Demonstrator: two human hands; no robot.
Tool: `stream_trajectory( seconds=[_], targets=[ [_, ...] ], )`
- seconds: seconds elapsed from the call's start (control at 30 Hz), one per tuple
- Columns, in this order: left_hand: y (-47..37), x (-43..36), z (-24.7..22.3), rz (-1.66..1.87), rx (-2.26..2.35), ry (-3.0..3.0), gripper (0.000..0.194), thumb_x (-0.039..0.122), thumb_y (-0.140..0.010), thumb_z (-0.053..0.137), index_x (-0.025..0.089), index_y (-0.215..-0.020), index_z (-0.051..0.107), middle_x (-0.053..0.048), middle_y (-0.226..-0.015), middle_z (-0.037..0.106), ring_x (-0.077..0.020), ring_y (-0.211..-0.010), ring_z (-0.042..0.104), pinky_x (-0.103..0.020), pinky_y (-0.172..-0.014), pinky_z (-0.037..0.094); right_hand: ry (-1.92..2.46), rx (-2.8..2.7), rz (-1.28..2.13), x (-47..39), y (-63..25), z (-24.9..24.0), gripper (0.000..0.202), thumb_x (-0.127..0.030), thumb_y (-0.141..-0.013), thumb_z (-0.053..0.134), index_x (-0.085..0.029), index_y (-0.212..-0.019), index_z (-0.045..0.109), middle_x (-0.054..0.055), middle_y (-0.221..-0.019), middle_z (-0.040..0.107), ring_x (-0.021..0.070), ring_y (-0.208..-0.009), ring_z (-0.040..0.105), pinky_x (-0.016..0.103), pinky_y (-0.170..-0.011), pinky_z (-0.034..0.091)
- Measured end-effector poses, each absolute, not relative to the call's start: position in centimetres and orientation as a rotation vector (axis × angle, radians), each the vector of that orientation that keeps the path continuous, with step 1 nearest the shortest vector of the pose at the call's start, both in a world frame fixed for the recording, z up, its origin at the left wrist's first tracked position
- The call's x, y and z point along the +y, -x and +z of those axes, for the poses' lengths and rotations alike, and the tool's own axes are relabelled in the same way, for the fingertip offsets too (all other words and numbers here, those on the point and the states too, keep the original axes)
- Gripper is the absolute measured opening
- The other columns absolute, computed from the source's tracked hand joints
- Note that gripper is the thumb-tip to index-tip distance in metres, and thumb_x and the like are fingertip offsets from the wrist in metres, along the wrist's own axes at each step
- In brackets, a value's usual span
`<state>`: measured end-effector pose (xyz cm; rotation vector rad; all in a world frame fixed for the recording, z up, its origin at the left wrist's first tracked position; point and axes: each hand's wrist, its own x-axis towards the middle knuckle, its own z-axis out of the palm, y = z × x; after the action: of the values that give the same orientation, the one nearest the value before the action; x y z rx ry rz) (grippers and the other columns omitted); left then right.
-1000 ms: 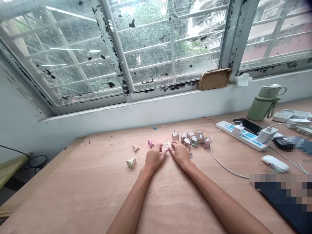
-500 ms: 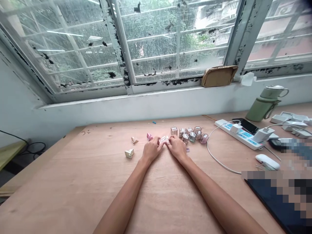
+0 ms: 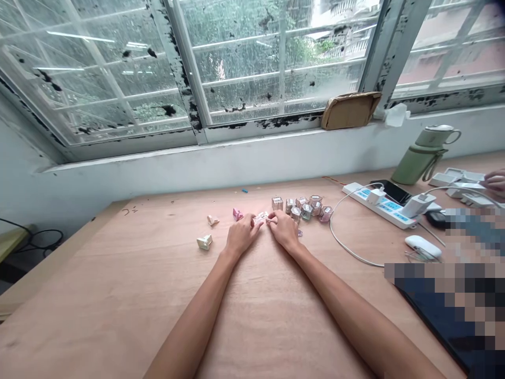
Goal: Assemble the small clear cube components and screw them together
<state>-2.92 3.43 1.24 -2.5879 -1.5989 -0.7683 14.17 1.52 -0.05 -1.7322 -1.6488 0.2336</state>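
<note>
A small whitish clear piece point(image 3: 261, 217) lies between my two hands over the wooden table. My left hand point(image 3: 241, 232) has its fingers closed on the left end of this piece. My right hand point(image 3: 283, 227) is at the right end, its fingertips pinched together; what they hold is too small to name. Left of my hands are a pink piece point(image 3: 237, 214), a small peach piece point(image 3: 212, 220) and a cream piece point(image 3: 204, 242). Several clear hexagonal containers point(image 3: 306, 211) are grouped just beyond and right of my right hand. A tiny purple piece point(image 3: 300, 232) shows beside it.
On the right are a white power strip point(image 3: 381, 205) with cables, a phone point(image 3: 392, 191), a green bottle point(image 3: 418, 158), white boxes point(image 3: 460, 184) and a white case point(image 3: 423, 246). Another person's hand point(image 3: 495, 181) is at the right edge. The window wall bounds the table point(image 3: 130, 295).
The view has shifted, so the table objects appear slightly higher and further left. My right fingertips have drawn slightly away from the whitish piece. Another person's hand has come into view at the right.
</note>
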Motion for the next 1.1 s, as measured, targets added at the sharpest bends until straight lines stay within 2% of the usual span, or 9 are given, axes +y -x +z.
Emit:
stream_trajectory(
  seconds=[0.13,0.37,0.57,0.77,1.1],
  targets=[
    [2.90,3.49,1.17,-0.761,-1.591,2.590,0.032,0.049,-0.100,0.055,0.021,-0.116,0.062,-0.004,-0.091,0.074,-0.0230,-0.085,0.072,-0.028,-0.064,0.045,1.583,-1.669,0.186,0.99,-13.89,0.10,0.015,-0.023,-0.099,0.054,-0.020,-0.101,0.069,0.007,-0.103,0.074,0.0205,-0.085,0.068,0.027,-0.065,0.042],
    [2.94,3.48,1.23,-0.755,-1.536,2.628,0.032,0.047,-0.098,0.060,0.021,-0.116,0.062,-0.003,-0.094,0.074,-0.0214,-0.085,0.072,-0.027,-0.066,0.045,1.361,-1.478,0.241,1.19,-14.28,-0.20,0.024,-0.035,-0.100,0.050,-0.019,-0.110,0.065,0.007,-0.104,0.074,0.0174,-0.071,0.064,0.029,-0.072,0.047],
    [3.18,3.40,1.10,-0.914,-1.412,2.609,0.033,0.049,-0.098,0.060,0.023,-0.116,0.065,-0.001,-0.089,0.073,-0.0172,-0.082,0.070,-0.025,-0.069,0.045,1.185,-1.521,0.263,0.80,-14.07,-0.07,0.025,-0.039,-0.099,0.051,-0.019,-0.102,0.066,0.006,-0.100,0.073,0.0161,-0.068,0.060,0.028,-0.072,0.048],
    [3.22,3.39,1.06,-0.978,-1.446,2.601,0.035,0.050,-0.099,0.057,0.023,-0.119,0.066,-0.001,-0.089,0.073,-0.0133,-0.072,0.067,-0.024,-0.066,0.044,1.167,-1.559,0.355,0.87,-14.09,0.01,0.027,-0.041,-0.099,0.052,-0.019,-0.106,0.066,0.006,-0.100,0.073,0.0155,-0.067,0.059,0.028,-0.070,0.048],
    [3.18,3.31,1.18,-0.999,-1.348,2.632,0.032,0.045,-0.101,0.055,0.025,-0.124,0.065,-0.001,-0.092,0.074,-0.0128,-0.072,0.066,-0.023,-0.068,0.046,1.208,-1.551,0.359,1.25,-14.18,-0.35,0.031,-0.042,-0.096,0.057,-0.018,-0.113,0.065,0.006,-0.100,0.072,0.0148,-0.065,0.059,0.027,-0.064,0.045]
  ],
)
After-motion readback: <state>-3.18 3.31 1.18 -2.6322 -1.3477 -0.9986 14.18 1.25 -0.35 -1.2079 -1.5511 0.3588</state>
